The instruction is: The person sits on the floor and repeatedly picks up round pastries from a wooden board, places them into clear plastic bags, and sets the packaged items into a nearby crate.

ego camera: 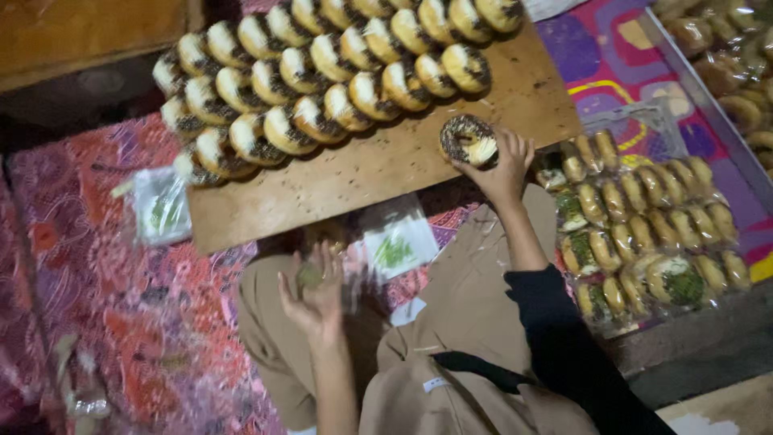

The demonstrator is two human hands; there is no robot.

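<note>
Two hands active: right hand [503, 165] gripping sprinkled donut [469, 140] at wooden board [386, 165] edge; left hand [316, 294] open, blurred, nearest clear bag [394, 246], lower left of donut.

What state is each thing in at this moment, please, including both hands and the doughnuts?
Right hand: closed around a sprinkled doughnut, lifted just over the wooden board.
Left hand: open, palm up, blurred, beside a clear plastic bag.
Doughnuts on the board: unwrapped, in overlapping rows.
Bagged doughnuts: wrapped in clear plastic, packed in rows to the right.
Bag on the patterned cloth: lying flat, apparently without a doughnut.
</note>
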